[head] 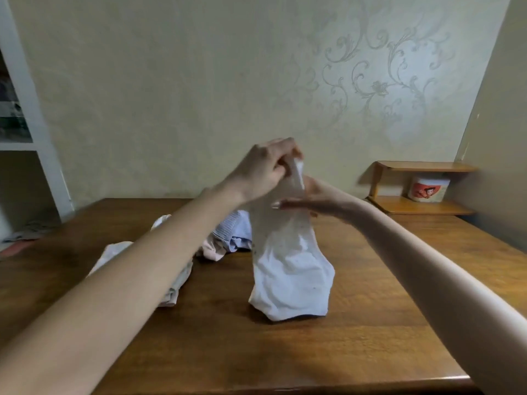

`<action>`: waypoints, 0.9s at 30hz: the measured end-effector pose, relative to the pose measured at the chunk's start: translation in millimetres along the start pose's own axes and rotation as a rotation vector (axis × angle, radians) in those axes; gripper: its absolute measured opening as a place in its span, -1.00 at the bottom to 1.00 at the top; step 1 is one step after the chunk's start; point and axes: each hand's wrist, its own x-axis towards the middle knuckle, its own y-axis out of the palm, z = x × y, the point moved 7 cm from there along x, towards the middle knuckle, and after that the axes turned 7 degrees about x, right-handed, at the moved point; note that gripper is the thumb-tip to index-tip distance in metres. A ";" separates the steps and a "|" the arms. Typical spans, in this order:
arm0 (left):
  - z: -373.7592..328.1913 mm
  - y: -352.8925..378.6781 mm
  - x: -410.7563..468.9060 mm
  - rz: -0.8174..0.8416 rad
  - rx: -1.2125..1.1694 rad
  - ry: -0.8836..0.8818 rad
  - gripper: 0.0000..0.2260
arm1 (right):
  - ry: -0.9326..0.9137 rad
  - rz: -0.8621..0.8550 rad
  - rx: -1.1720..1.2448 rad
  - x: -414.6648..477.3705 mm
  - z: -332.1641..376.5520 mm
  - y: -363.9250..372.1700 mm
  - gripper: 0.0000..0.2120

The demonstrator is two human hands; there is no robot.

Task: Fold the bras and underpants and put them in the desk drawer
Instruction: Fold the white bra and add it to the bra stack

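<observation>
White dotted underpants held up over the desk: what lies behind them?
On the brown wooden desk, a striped lilac garment and a pale pink garment poke out past the left edge of the white dotted underpants. How far that pile runs behind them is covered.

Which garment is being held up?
The white speckled underpants: the left hand pinches their top and they hang, the right hand flat against them. The pink garment, striped garment and cream garment lie crumpled on the desk.

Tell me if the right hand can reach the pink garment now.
Probably not directly: the white underpants, held up by the left hand, hang between the right hand and the pink garment.
</observation>
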 end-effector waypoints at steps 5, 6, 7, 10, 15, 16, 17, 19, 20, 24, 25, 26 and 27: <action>36.5 9.4 -48.8 -0.347 -0.220 -0.465 -0.34 | -0.029 -0.249 0.578 2.5 4.0 -19.2 -0.91; 48.4 26.0 -65.6 -0.202 -0.410 -0.701 -0.35 | -0.005 -0.299 0.745 0.8 0.3 -24.6 -0.87; 53.3 52.2 -82.9 0.055 -0.631 -0.871 -0.47 | 0.032 -0.351 0.885 -1.3 -4.6 -29.0 -0.87; 58.4 87.2 -120.1 0.591 -0.830 -0.849 -0.65 | 0.118 -0.442 1.153 -11.0 -26.9 -37.1 -0.87; 101.5 70.5 -132.9 0.760 -0.604 -0.731 -0.55 | 0.505 -0.401 0.891 -78.5 -102.9 -38.3 -0.77; 106.9 71.8 -133.5 0.781 -0.444 -0.690 -0.56 | 0.605 -0.335 0.801 -93.1 -116.1 -32.3 -0.66; 112.6 75.8 -133.9 0.769 -0.275 -0.668 -0.61 | 0.696 -0.272 0.705 -106.7 -127.8 -26.3 -0.57; 115.4 79.8 -136.4 0.648 0.100 -0.624 -0.59 | 0.833 -0.201 0.552 -128.7 -143.8 -19.7 -0.49; 109.0 75.3 -138.9 0.555 0.272 -0.617 -0.58 | 0.878 -0.194 0.501 -136.9 -149.5 -20.3 -0.46; 79.8 49.9 -154.9 0.366 0.561 -0.652 -0.54 | 0.897 -0.325 0.292 -150.6 -163.4 -49.8 -0.34; 79.2 56.5 -161.1 0.461 0.559 -0.673 -0.49 | 0.874 -0.364 0.230 -149.0 -164.3 -57.6 -0.35; 79.5 66.1 -167.5 0.561 0.524 -0.695 -0.47 | 0.847 -0.384 0.165 -145.6 -164.5 -62.6 -0.36; 80.5 76.6 -172.1 0.633 0.446 -0.728 -0.45 | 0.823 -0.379 0.108 -141.1 -164.3 -63.8 -0.37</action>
